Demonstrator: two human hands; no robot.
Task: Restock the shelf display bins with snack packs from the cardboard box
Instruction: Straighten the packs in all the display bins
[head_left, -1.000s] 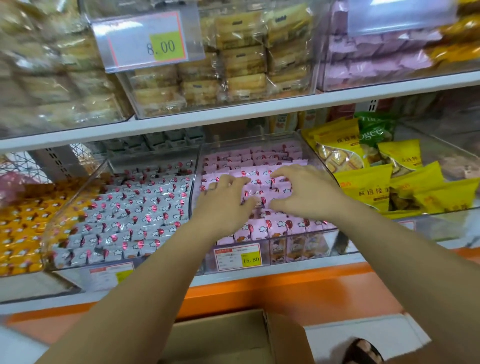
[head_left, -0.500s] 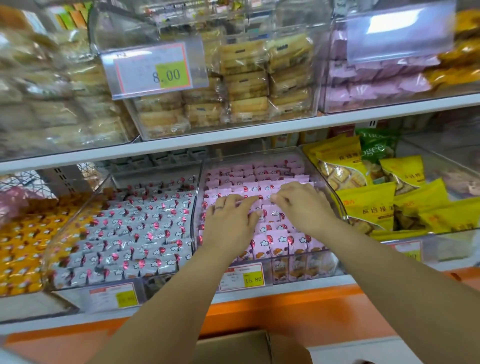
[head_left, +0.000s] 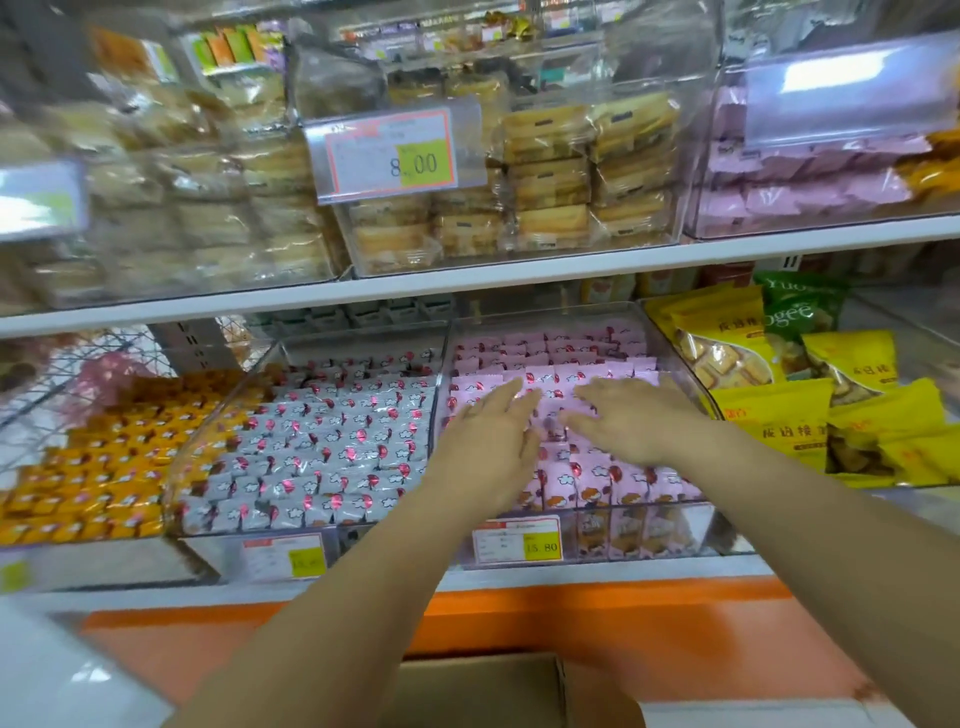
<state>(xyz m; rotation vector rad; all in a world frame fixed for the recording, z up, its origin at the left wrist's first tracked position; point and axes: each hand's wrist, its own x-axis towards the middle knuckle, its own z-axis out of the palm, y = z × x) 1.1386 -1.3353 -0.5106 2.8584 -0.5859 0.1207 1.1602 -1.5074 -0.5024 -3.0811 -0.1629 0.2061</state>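
Head view: left hand (head_left: 488, 436) and right hand (head_left: 628, 421) side by side at frame centre, over the pink snack packs (head_left: 561, 358) filling the clear bin (head_left: 623, 535) on the lower shelf. Grip of both hands open, fingers straight, holding nothing; contact with the packs can't be told, blurred. Cardboard box (head_left: 478, 691) at bottom centre, below the shelf edge. Grey-white packs (head_left: 322, 447) in the next bin left, yellow bags (head_left: 779, 415) right. Price tag (head_left: 517, 540) on the bin front reads 15.80.
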